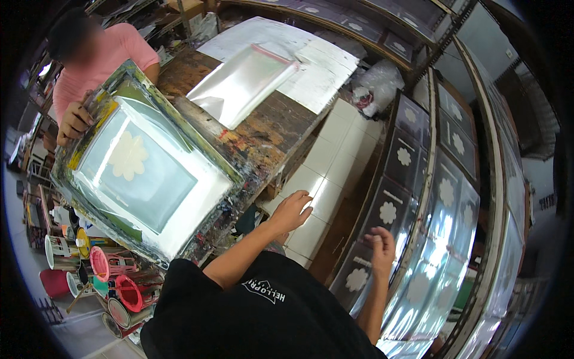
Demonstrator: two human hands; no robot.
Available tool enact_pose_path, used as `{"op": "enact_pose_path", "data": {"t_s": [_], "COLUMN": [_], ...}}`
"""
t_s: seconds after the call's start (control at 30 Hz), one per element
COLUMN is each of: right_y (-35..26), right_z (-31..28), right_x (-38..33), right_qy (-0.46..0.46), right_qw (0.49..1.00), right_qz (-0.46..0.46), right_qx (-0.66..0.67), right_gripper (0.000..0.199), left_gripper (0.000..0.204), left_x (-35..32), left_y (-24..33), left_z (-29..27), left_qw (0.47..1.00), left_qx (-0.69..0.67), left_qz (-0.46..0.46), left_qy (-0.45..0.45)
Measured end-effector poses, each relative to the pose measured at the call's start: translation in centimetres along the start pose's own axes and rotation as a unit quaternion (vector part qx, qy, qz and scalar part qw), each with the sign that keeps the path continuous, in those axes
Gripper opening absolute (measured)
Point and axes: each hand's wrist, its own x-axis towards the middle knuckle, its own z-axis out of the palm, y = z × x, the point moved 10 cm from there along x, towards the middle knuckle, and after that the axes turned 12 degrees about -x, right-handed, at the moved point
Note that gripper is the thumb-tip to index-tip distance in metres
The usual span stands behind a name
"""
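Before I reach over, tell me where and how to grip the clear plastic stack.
Grip the plastic stack by its long right edge, probably best pinched from above and below, left hand coming from the right. It lies flat and looks floppy; that edge appears unobstructed, whereas the frame sits close to its left.

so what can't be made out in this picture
All in the head view:
- Other hand of the co-worker: hidden behind the screen.
- Part of the tabletop: covered by the screen.
- Some patterns on the lower sheets: washed out by glare.
- Contact between the right hand and the sheets: the hand blocks the spot behind it, so I can't tell.
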Motion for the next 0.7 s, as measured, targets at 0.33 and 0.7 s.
{"op": "enact_pose_path", "data": {"t_s": [0.33, 0.7], "right_y": [6.3, 10.9], "right_z": [10.3, 8.2], "right_x": [2.8, 3.6], "right_qy": [-0.145, -0.099], "right_qw": [0.986, 0.986], "right_qz": [0.086, 0.134], "right_qx": [-0.001, -0.024], "right_gripper": [0.024, 0.026], "left_gripper": [0.044, 0.062], "left_x": [10.7, 23.1], "left_y": [2.5, -4.4], "left_z": [-11.2, -18.3], "left_qw": [0.976, 0.841], "left_qx": [0.122, 0.498], "left_qz": [0.046, -0.048], "left_qy": [0.174, 0.207]}}
